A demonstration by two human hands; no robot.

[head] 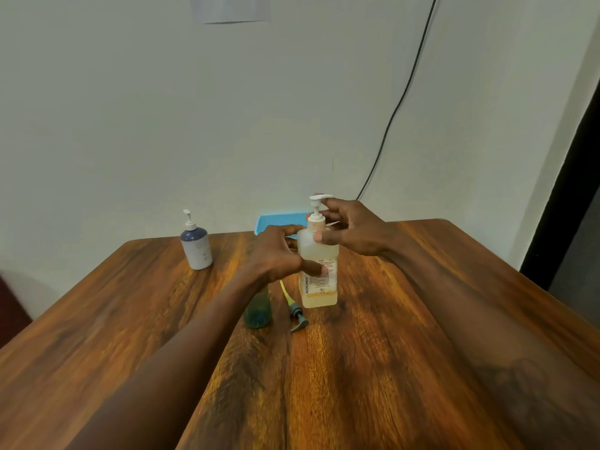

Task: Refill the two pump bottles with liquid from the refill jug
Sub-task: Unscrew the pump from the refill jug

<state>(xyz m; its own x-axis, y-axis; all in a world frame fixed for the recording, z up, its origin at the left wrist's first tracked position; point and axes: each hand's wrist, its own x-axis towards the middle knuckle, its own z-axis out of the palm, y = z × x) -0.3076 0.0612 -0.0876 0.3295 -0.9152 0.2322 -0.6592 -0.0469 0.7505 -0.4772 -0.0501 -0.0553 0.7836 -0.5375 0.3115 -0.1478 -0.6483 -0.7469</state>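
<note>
– At the middle of the table (pixel 357 368), what grips what?

– The left hand (pixel 279 251) is wrapped round the body of the clear Biochek bottle (pixel 319 287), thumb across the label, so the bottle stays upright and cannot turn. The right hand (pixel 350 232) pinches the pump collar (pixel 315 222) between thumb and fingers, one finger lifted beside the pump head (pixel 319 198). That split suggests the top is being twisted, though which way cannot be told.

– And the bottles to be filled?

– At eight o'clock from it stands a green bottle (pixel 258 311), partly hidden by the left forearm. A loose pump (pixel 297 315) with a yellow tube lies at seven o'clock, probably taken from the green bottle so that it can take liquid. A white pump bottle (pixel 196 245) stands well apart at ten o'clock, its pump on.

– Any jug?

– None plainly. The Biochek bottle, holding pale yellow liquid, may serve as the supply. A blue tray (pixel 279 222) sits behind it at eleven o'clock.
</note>
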